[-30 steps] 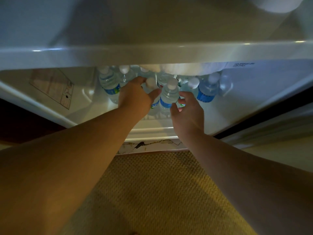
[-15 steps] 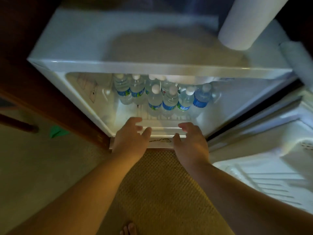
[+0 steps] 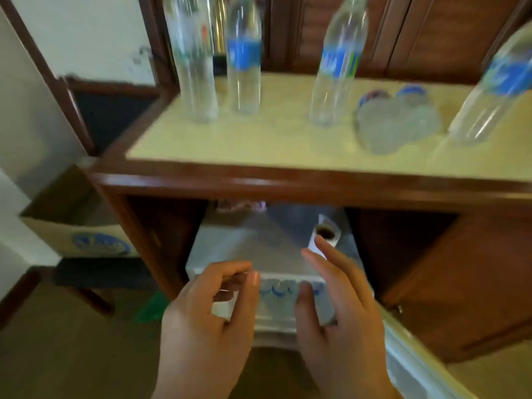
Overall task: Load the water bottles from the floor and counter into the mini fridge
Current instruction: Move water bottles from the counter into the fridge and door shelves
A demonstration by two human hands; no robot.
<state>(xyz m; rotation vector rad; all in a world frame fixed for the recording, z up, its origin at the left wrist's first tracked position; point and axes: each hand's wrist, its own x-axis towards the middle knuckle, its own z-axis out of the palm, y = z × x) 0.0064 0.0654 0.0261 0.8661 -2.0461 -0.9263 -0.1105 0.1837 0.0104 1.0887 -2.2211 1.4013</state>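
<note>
Two bare hands hover empty at the lower centre of the frame, in front of the open fridge (image 3: 267, 246) set into a wooden cabinet: the left hand (image 3: 207, 321) with fingers loosely curled and holding nothing, the right hand (image 3: 342, 309) with fingers spread apart. Between them, through the fridge's opening, a row of small bottles (image 3: 283, 289) with blue labels already stands inside, so part of the load appears done. Much is left. On the pale surface (image 3: 259, 139) across the upper half of the frame four tall bottles stand upright and well apart: a clear one (image 3: 195, 64) and a blue-labelled one (image 3: 244, 59) at upper left, a third (image 3: 336, 67) at upper centre, and a fourth (image 3: 495, 90) at the right edge. Between the last two lies a cluster of bottles on their sides (image 3: 397, 122), bases toward the camera; the count is too blurred to tell. No bottles are visible on the floor. A cardboard box (image 3: 83, 237) sits at centre left beside the cabinet. The next reach is probably up to the surface.
</note>
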